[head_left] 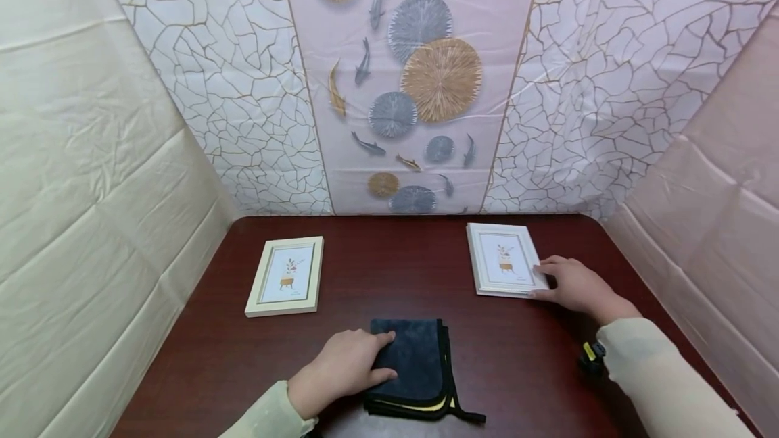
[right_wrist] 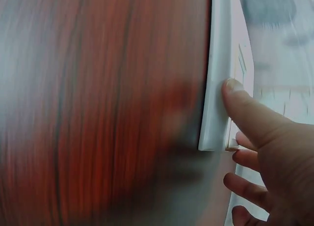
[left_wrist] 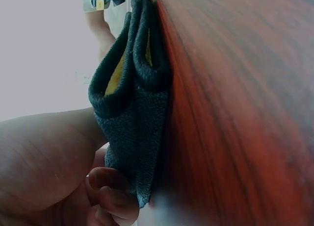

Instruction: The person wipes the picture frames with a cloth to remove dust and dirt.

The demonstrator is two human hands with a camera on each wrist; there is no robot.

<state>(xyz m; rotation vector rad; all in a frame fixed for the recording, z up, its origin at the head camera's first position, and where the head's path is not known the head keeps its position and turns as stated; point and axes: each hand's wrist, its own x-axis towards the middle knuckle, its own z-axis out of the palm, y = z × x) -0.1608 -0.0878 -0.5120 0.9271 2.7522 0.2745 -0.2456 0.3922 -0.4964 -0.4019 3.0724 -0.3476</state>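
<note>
A folded dark blue-grey cloth with black edging and a yellow inner side lies at the table's near middle. My left hand grips its left side, thumb and index finger over the top. In the left wrist view, curled fingers sit against the cloth's edge. Farther right, a white picture frame with a potted-plant print lies face up. My right hand holds its near right corner between thumb and fingers. The right wrist view has the thumb against the frame's side.
A cream picture frame with a similar print lies face up on the left of the dark red table. A black loop trails from the cloth. Patterned fabric hangs at the back, with plain fabric walls on both sides.
</note>
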